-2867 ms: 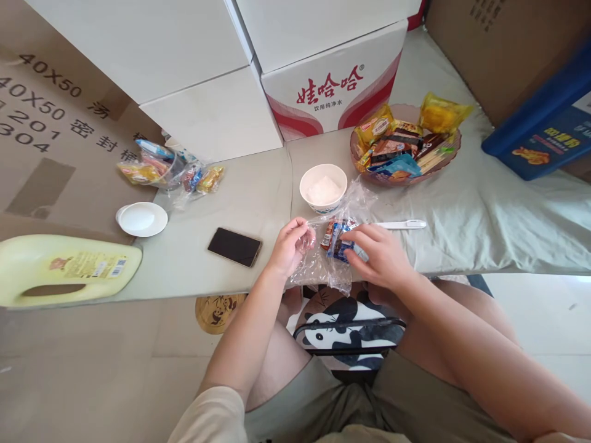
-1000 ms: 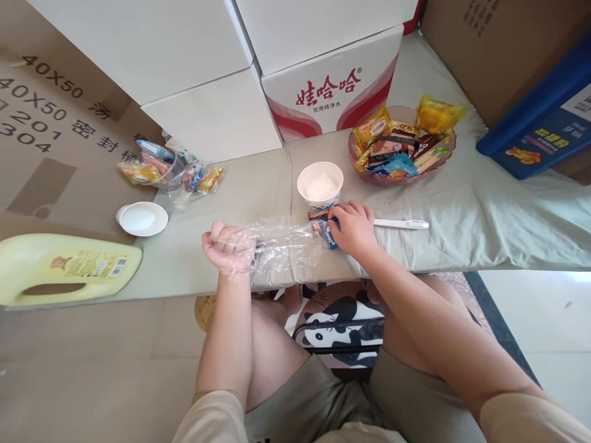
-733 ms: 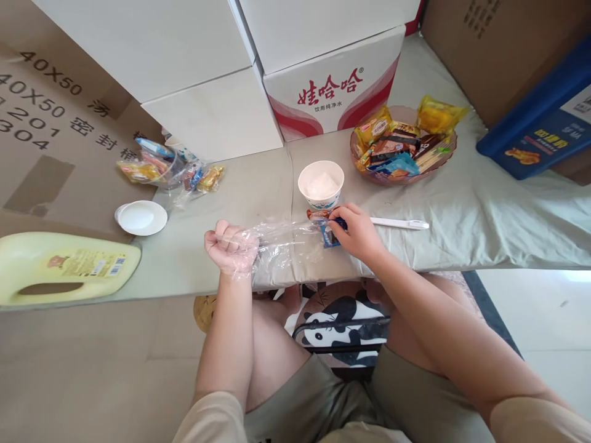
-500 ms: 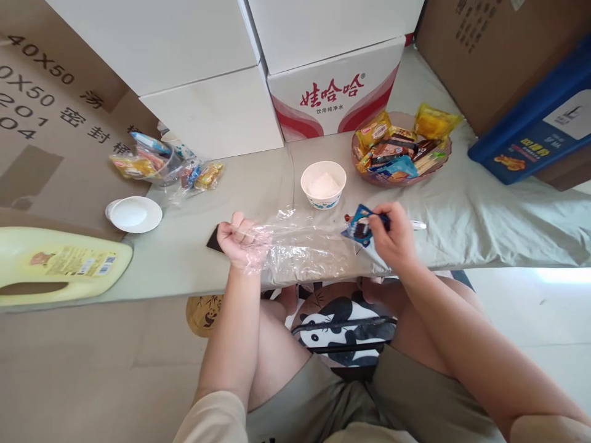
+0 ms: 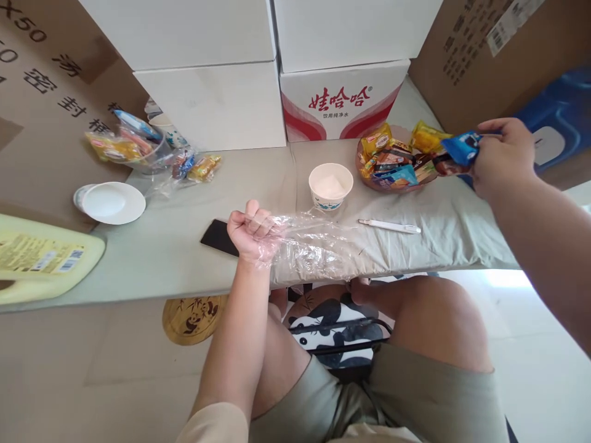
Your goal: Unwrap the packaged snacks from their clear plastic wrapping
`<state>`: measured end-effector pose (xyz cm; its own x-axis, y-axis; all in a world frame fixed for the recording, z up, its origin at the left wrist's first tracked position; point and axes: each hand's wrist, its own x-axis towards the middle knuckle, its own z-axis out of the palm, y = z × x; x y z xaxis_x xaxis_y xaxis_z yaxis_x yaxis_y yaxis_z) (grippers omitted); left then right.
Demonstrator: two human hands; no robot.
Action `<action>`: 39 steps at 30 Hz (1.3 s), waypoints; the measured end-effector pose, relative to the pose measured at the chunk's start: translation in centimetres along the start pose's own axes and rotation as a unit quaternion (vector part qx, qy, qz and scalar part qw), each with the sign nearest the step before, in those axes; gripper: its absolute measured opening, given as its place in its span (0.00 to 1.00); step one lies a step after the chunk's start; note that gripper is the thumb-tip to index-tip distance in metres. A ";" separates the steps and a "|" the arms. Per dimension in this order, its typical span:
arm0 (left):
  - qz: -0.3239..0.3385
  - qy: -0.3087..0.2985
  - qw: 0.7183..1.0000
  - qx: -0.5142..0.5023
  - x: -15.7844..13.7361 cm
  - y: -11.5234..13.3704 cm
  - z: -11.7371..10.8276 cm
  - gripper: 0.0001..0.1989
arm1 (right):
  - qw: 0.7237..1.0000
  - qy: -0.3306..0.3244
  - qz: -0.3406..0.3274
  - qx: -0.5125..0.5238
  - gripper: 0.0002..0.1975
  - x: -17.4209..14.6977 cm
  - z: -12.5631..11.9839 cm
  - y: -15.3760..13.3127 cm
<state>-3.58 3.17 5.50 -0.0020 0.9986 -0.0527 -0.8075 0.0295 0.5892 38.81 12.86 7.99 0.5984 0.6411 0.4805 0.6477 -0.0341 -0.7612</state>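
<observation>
My left hand (image 5: 255, 234) is closed in a fist around one end of a clear plastic bag (image 5: 318, 243), which trails rightward across the cloth. Beneath that hand lies a black phone (image 5: 218, 237), partly covered by it. My right hand (image 5: 506, 151) grips a small blue snack packet (image 5: 462, 149) at the right rim of a glass bowl (image 5: 367, 172) full of wrapped snacks. A paper cup (image 5: 331, 186) with something white inside stands between the hands. A white pen (image 5: 390, 226) lies in front of the bowl.
Stacked white boxes (image 5: 212, 104) and a red-and-white carton (image 5: 341, 101) line the back. At left are a tipped paper cup (image 5: 133, 212), a yellow jug (image 5: 50, 258) and a cup of wrapped snacks (image 5: 159, 157). A blue container (image 5: 561, 111) stands far right.
My right hand has moved right and away from me with the blue packet, from beside the bag to the bowl's rim. The pen is now uncovered. My left hand still holds the bag.
</observation>
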 end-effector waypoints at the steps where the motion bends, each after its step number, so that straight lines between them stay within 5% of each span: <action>1: -0.003 0.004 1.000 -0.004 0.0 0.0 0.0 0.23 | 0.995 -0.026 0.091 -0.014 0.20 0.7 0.5 -0.4; 3: -0.011 0.010 1.000 -0.010 0.1 0.1 0.0 0.22 | 0.982 -0.099 0.146 -0.074 0.18 1.0 1.1 -1.4; 7: -0.027 0.005 0.999 -0.025 0.2 0.3 0.0 0.22 | 0.957 -0.187 0.032 -0.220 0.18 -1.0 0.5 -2.4; 16: -0.045 -0.004 0.999 -0.006 0.3 0.1 -0.2 0.20 | 0.962 -0.180 0.027 -0.204 0.25 -3.9 0.0 -0.1; 24: -0.064 0.033 0.997 0.014 0.4 -0.2 0.7 0.20 | 0.940 -0.235 -0.127 -0.213 0.14 -2.1 -0.7 0.6; 29: -0.069 0.063 0.995 0.031 0.7 -0.3 0.9 0.19 | 0.895 -0.356 -0.168 -0.211 0.16 -0.6 -0.2 1.0; 34: -0.075 0.032 0.997 -0.006 0.8 -0.4 0.9 0.19 | 0.902 -0.313 -0.149 -0.256 0.16 -0.3 0.2 -0.1; 39: -0.078 0.039 0.996 -0.017 0.6 -0.3 0.8 0.20 | 0.823 -0.387 -0.202 -0.363 0.33 -0.5 1.1 -0.8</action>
<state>-2.90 3.79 5.94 0.0800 0.9756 -0.2047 -0.8214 0.1808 0.5409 37.51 13.43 7.86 -0.0332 0.9994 -0.0049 0.9994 0.0331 -0.0119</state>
